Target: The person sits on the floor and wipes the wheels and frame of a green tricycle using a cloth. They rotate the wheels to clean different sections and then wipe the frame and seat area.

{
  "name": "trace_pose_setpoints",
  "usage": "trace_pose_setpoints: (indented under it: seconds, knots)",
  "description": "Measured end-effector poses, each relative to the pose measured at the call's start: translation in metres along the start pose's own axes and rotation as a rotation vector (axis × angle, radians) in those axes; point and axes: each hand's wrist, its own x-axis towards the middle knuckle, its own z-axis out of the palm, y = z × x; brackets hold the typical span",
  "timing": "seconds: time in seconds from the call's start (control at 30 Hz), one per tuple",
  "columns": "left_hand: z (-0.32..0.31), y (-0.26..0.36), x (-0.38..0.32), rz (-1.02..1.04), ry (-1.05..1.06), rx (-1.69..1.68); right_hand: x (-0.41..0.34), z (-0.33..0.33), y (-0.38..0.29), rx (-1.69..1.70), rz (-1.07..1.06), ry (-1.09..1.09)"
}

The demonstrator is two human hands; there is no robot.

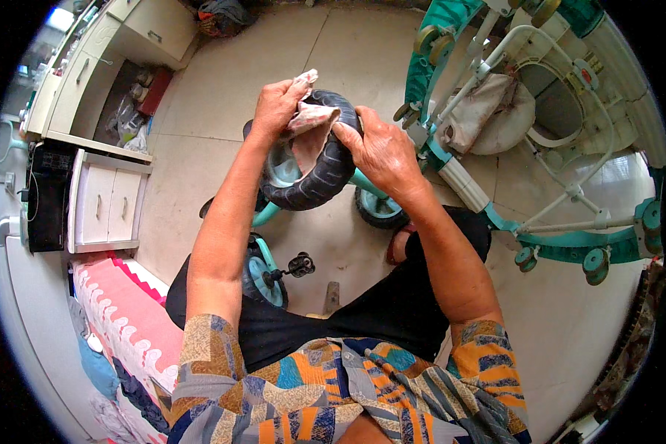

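A small black-tyred wheel (pixel 316 186) with a pale teal hub is raised in front of me. My left hand (pixel 277 108) grips a crumpled white cloth (pixel 313 119) with a pinkish pattern, which drapes over the wheel's left side and into its rim. On the tyre's right edge my right hand (pixel 380 147) has its thumb on the near face and its fingers around the outside. Below hang teal frame tubes (pixel 266 213) and a second wheel (pixel 378 208). Nearer my lap are another wheel (pixel 263 280) and a black pedal (pixel 301 265).
An upturned green-and-white baby walker (pixel 502 83) with castors lies to the right. White cabinets (pixel 111 200) line the left side. A bed with a pink cover (pixel 127 311) is at the lower left. A dark bundle (pixel 225 16) sits on the tiled floor (pixel 200 100) at the far end.
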Motion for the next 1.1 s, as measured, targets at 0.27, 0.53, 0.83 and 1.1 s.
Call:
trace_pose_setpoints:
  seconds: [0.27,0.53,0.83,1.1]
  knots:
    - [0.043,0.051,-0.009,0.204,-0.190,0.337,-0.002,-0.002,-0.001,-0.025,0.017,0.004]
    - [0.020,-0.004,0.033,0.113,-0.180,0.306,-0.002,0.003,0.002,0.008,0.012,0.020]
    - [-0.008,-0.047,0.028,-0.099,-0.010,0.170,-0.003,0.000,0.004,0.007,0.021,0.016]
    - [-0.027,-0.046,0.005,-0.219,0.045,0.012,0.000,0.003,0.008,0.043,0.017,0.041]
